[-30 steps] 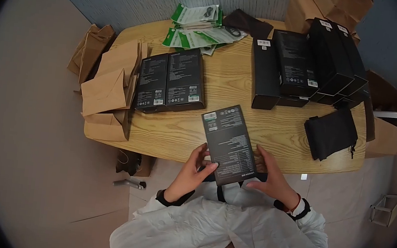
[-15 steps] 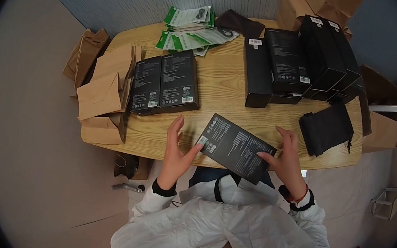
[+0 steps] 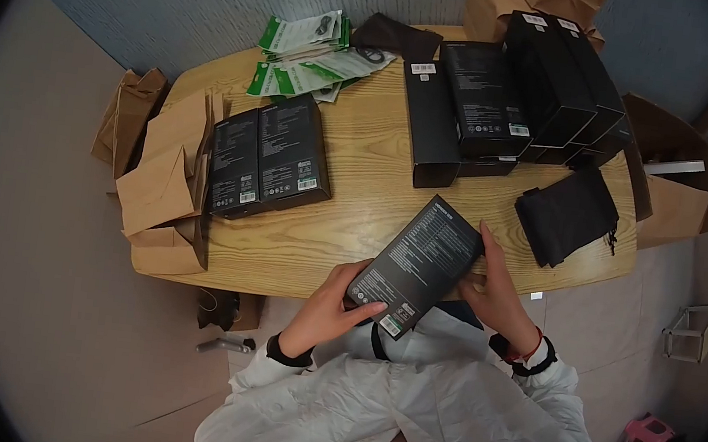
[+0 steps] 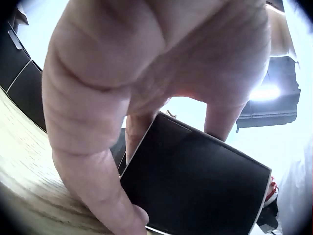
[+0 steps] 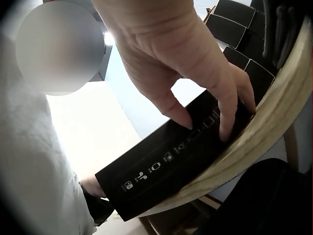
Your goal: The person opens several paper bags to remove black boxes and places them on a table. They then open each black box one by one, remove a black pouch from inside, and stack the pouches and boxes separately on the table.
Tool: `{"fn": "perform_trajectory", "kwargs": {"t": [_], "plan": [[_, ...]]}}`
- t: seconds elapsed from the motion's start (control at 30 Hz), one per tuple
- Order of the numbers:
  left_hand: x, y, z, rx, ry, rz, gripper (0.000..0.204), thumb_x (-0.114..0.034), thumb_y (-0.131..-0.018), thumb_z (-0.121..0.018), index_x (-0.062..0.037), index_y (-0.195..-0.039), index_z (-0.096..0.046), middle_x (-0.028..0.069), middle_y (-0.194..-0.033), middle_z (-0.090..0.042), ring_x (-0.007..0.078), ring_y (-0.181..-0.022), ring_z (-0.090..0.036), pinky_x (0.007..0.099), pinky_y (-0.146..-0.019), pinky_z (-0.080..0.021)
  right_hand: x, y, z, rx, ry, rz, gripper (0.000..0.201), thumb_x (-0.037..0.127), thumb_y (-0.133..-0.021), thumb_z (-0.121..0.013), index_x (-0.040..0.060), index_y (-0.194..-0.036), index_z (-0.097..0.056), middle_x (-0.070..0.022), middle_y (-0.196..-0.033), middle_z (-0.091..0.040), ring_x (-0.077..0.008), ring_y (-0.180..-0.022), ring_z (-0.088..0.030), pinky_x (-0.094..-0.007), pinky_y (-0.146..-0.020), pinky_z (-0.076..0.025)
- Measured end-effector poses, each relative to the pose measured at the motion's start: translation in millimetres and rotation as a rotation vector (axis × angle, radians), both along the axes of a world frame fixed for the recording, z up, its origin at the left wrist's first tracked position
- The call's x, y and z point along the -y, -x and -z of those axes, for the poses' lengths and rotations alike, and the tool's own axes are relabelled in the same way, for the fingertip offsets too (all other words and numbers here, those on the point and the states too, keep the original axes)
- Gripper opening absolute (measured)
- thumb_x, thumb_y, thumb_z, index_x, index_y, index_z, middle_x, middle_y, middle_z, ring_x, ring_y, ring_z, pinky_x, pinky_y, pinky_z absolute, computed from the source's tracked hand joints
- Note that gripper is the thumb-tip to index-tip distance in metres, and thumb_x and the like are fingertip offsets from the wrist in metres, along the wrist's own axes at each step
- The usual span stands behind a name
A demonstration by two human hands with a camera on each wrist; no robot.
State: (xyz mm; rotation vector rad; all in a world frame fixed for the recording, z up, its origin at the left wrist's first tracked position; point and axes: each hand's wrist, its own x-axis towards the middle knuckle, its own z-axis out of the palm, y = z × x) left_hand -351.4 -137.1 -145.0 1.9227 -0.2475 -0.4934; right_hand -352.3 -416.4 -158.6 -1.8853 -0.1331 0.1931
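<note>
A black box (image 3: 416, 265) with white print on its upper face is held slantwise at the table's front edge. My left hand (image 3: 322, 312) grips its lower left corner, thumb on the printed face. In the left wrist view, the fingers reach round the box's plain black end (image 4: 195, 181). My right hand (image 3: 500, 297) touches the box's right side with extended fingers. White icons run along the side face (image 5: 156, 166) in the right wrist view, where the thumb and fingertips rest against that face.
Two similar boxes (image 3: 267, 154) lie side by side at left, beside folded brown paper bags (image 3: 157, 185). Several black boxes (image 3: 552, 91) are stacked at the back right, near a black drawstring pouch (image 3: 568, 217). Green and white packets (image 3: 307, 58) lie at the back.
The box has been turned round, so its barcode end now points toward me. My left hand took hold of its near corner, while my right hand's thumb moved from the top face to the side.
</note>
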Motion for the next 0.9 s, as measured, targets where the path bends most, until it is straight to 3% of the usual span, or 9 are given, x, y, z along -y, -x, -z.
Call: {"fn": "perform_trajectory", "kwargs": {"t": [0.17, 0.27, 0.33, 0.4, 0.47, 0.57, 0.6, 0.73, 0.9], "plan": [[-0.6, 10.7, 22.6, 0.014, 0.191, -0.024, 0.067, -0.024, -0.083, -0.073, -0.0037, -0.137, -0.039, 0.0141, -0.113, -0.049, 0.0186, -0.096, -0.057, 0.0275, -0.075, -0.052, -9.0, 1.1, 6.9, -0.005, -0.159, 0.031, 0.093, -0.015, -0.076, -0.052, 0.0125, -0.151, -0.004, -0.0148, -0.147, -0.023, -0.0267, -0.133, -0.032, -0.0362, -0.097, -0.048], [-3.0, 12.1, 11.7, -0.386, 0.280, -0.038, 0.064, -0.024, -0.086, -0.069, -0.0022, -0.137, -0.037, 0.0047, -0.096, -0.051, 0.0100, -0.071, -0.052, 0.0263, -0.059, -0.050, -11.0, 2.1, 18.4, -0.056, -0.285, -0.025, 0.093, -0.014, -0.077, -0.053, 0.0146, -0.151, -0.003, -0.0157, -0.148, -0.019, -0.0312, -0.133, -0.032, -0.0387, -0.097, -0.047], [-12.8, 7.6, 5.4, -0.630, 0.387, -0.063, 0.059, -0.028, -0.089, -0.065, -0.0022, -0.135, -0.038, 0.0043, -0.096, -0.051, 0.0092, -0.069, -0.051, 0.0251, -0.055, -0.048, -19.2, -0.5, 20.5, -0.116, -0.491, -0.094, 0.095, -0.016, -0.077, -0.050, 0.0184, -0.151, -0.002, -0.0145, -0.152, -0.013, -0.0309, -0.134, -0.031, -0.0382, -0.096, -0.047], [-23.9, 15.1, -10.2, -0.536, 0.472, -0.197, 0.057, -0.027, -0.089, -0.059, -0.0013, -0.135, -0.038, 0.0047, -0.101, -0.053, 0.0097, -0.068, -0.051, 0.0242, -0.056, -0.047, -21.7, -0.2, 9.6, -0.163, -0.590, -0.138, 0.095, -0.017, -0.078, -0.049, 0.0204, -0.151, 0.000, -0.0140, -0.154, -0.011, -0.0303, -0.133, -0.032, -0.0371, -0.096, -0.047], [-55.2, 16.6, -21.2, -0.366, 0.547, -0.271, 0.058, -0.025, -0.088, -0.056, -0.0008, -0.138, -0.036, 0.0076, -0.112, -0.056, 0.0117, -0.078, -0.056, 0.0262, -0.059, -0.048, -20.1, -1.0, 7.6, -0.134, -0.480, -0.106, 0.093, -0.015, -0.080, -0.051, 0.0212, -0.151, -0.004, -0.0145, -0.151, -0.018, -0.0272, -0.127, -0.041, -0.0321, -0.091, -0.048], [-83.3, 3.3, -75.6, 0.072, 0.575, -0.553, 0.056, -0.025, -0.089, -0.052, 0.0050, -0.135, -0.041, 0.0091, -0.122, -0.057, 0.0150, -0.105, -0.057, 0.0250, -0.094, -0.041, -11.6, -7.1, -0.1, -0.108, -0.399, -0.054, 0.087, -0.012, -0.081, -0.053, 0.0190, -0.151, -0.012, -0.0139, -0.148, -0.025, -0.0252, -0.124, -0.044, -0.0306, -0.088, -0.050], [-103.3, -4.7, -73.9, 0.124, 0.532, -0.680, 0.048, -0.028, -0.092, -0.050, 0.0041, -0.128, -0.047, 0.0089, -0.112, -0.061, 0.0152, -0.097, -0.060, 0.0267, -0.085, -0.046, -9.0, -8.9, 0.0, -0.105, -0.397, -0.056, 0.087, -0.012, -0.081, -0.053, 0.0190, -0.151, -0.012, -0.0139, -0.148, -0.025, -0.0252, -0.124, -0.044, -0.0306, -0.088, -0.050], [-150.4, -56.2, -83.7, 0.181, 0.417, -0.784, 0.036, -0.035, -0.096, -0.047, -0.0007, -0.103, -0.057, 0.0052, -0.083, -0.061, 0.0128, -0.068, -0.058, 0.0272, -0.060, -0.050, -0.7, -12.7, 1.5, -0.074, -0.339, -0.006, 0.080, -0.010, -0.082, -0.055, 0.0151, -0.149, -0.020, -0.0129, -0.143, -0.032, -0.0233, -0.120, -0.048, -0.0298, -0.087, -0.051], [-161.9, -90.3, -64.1, 0.153, 0.277, -0.902, 0.042, -0.039, -0.097, -0.047, 0.0015, -0.099, -0.057, 0.0057, -0.078, -0.060, 0.0118, -0.057, -0.056, 0.0251, -0.053, -0.050, 4.0, -10.5, 0.0, -0.082, -0.349, 0.025, 0.076, -0.009, -0.082, -0.055, 0.0129, -0.148, -0.023, -0.0123, -0.141, -0.033, -0.0225, -0.119, -0.049, -0.0298, -0.088, -0.050]]}}
